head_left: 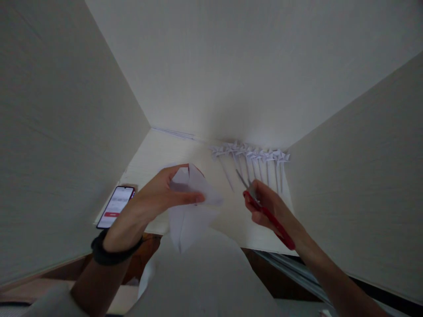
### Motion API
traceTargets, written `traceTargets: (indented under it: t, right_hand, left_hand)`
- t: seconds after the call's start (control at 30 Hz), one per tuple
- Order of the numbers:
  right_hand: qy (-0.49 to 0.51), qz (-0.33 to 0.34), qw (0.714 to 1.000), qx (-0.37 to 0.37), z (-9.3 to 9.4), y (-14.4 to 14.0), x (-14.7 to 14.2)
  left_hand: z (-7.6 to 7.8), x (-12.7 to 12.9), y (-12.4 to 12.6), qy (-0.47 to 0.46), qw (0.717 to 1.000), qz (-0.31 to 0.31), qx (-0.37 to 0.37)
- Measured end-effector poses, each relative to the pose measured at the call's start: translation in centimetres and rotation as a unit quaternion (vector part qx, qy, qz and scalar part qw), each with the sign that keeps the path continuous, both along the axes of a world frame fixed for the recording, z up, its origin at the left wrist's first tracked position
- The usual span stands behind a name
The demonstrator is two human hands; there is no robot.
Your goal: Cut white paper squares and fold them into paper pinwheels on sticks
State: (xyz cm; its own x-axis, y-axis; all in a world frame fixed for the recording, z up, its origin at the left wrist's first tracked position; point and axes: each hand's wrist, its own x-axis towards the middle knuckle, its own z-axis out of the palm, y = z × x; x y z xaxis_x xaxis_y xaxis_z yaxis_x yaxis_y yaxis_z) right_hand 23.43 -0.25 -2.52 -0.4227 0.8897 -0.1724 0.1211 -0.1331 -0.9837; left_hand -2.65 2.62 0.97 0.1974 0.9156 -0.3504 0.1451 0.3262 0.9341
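My left hand (pixel 165 189) is closed on a folded sheet of white paper (pixel 190 220), thumb on the near face and fingers behind it. The paper has creases and pointed corners, and it hangs in front of my body. In my right hand (pixel 269 202) are red-handled scissors (pixel 276 226), their metal blades pointing up and left, apart from the paper. Beyond the scissors lies a row of several white paper pinwheels (pixel 254 154) on thin sticks, side by side on the white tabletop (pixel 228 220).
A phone (pixel 116 206) with a lit screen lies at the left edge of the table. Several thin white sticks (pixel 173 133) lie along the back wall at the left. Pale panels (pixel 363 167) enclose the table at the left, back and right.
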Motion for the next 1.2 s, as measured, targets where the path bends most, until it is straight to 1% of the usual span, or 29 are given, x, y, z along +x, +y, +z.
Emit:
traceTargets:
  t: [0.1, 0.17, 0.27, 0.37, 0.47, 0.57, 0.67, 0.77, 1.0, 1.2]
  right_hand:
    - [-0.056, 0.073, 0.994, -0.061, 0.7, -1.1, -0.2]
    - [-0.087, 0.093, 0.988, -0.081, 1.5, -1.3, -0.6]
    - [-0.141, 0.1, 0.983, -0.064, 2.2, -1.1, -0.8]
    - [-0.175, 0.11, 0.976, -0.061, 2.0, -0.5, -0.3]
    - [-0.168, 0.133, 0.973, -0.091, 1.6, -0.1, 0.1]
    - [-0.165, 0.161, 0.966, -0.118, 1.8, 0.1, 0.1]
    - [-0.166, 0.172, 0.964, -0.118, 2.2, 0.1, -0.2]
    - [-0.174, 0.179, 0.961, -0.117, 2.3, 0.1, -0.2]
    - [-0.17, 0.201, 0.95, -0.167, 1.6, 0.2, 0.1]
    - [-0.185, 0.213, 0.946, -0.158, 2.3, 0.4, -0.4]
  left_hand:
    - [0.3, 0.0, 0.3, -0.005, 0.999, -0.029, 0.019]
    - [0.3, 0.1, 0.4, -0.006, 0.999, -0.041, 0.026]
    - [0.0, 0.1, 0.3, -0.005, 0.999, -0.049, 0.019]
    - [-0.2, 0.0, 0.2, -0.002, 0.998, -0.052, 0.019]
    - [-0.2, -0.1, 0.3, 0.007, 0.998, -0.049, 0.023]
    - [-0.2, 0.0, 0.3, 0.011, 0.999, -0.047, 0.02]
    - [-0.2, 0.0, 0.3, 0.004, 0.999, -0.052, 0.016]
    - [-0.4, -0.1, 0.1, -0.002, 0.998, -0.062, 0.01]
    - [-0.6, -0.1, 0.3, -0.001, 0.998, -0.068, -0.004]
    - [-0.7, 0.0, 0.3, -0.005, 0.997, -0.073, -0.001]
